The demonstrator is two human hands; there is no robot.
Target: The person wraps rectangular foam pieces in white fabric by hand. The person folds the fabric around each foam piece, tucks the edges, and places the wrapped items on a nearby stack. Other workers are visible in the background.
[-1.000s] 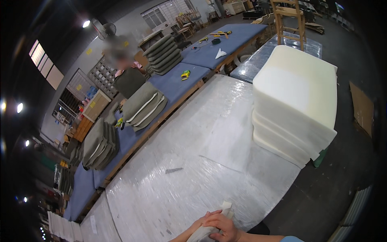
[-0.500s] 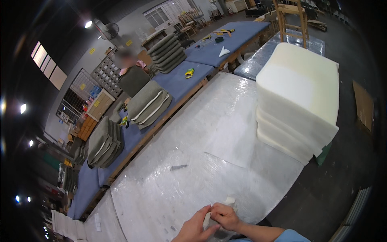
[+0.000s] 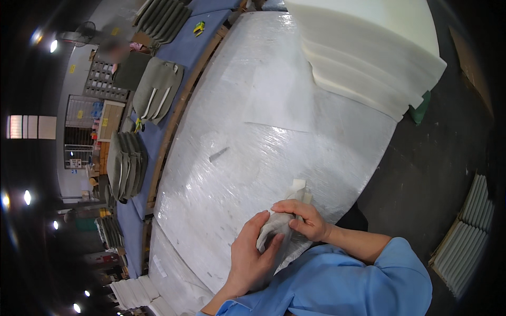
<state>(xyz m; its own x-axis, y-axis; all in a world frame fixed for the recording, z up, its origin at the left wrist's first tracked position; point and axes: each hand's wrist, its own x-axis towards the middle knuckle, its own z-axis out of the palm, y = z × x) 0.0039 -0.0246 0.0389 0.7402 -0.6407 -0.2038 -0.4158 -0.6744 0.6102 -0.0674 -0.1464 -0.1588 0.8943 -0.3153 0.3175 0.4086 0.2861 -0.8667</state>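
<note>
Close to my body, both my hands are closed round a rumpled light-grey fabric piece [image 3: 275, 225]; its exact kind cannot be made out. My left hand [image 3: 249, 255] grips its near left side, thumb toward the opening of a fold. From the right, my right hand [image 3: 304, 219] pinches its upper edge. Just beyond my right fingers a cream-coloured strip end [image 3: 299, 184] sticks out, perhaps part of the same piece. Below them lies the table [image 3: 232, 179], covered in shiny clear plastic film.
A tall stack of white foam slabs [image 3: 369, 58] stands at the table's far right. Along the left runs a blue-topped table [image 3: 174, 47] with grey cushions [image 3: 126, 163]. A small dark strip [image 3: 219, 154] lies on the film. Grey ribbed panels [image 3: 466, 231] are at right.
The view has tilted down and turned, so my hands and blue sleeves show more fully. Both hands stay on the fabric piece, which is now more visible between them.
</note>
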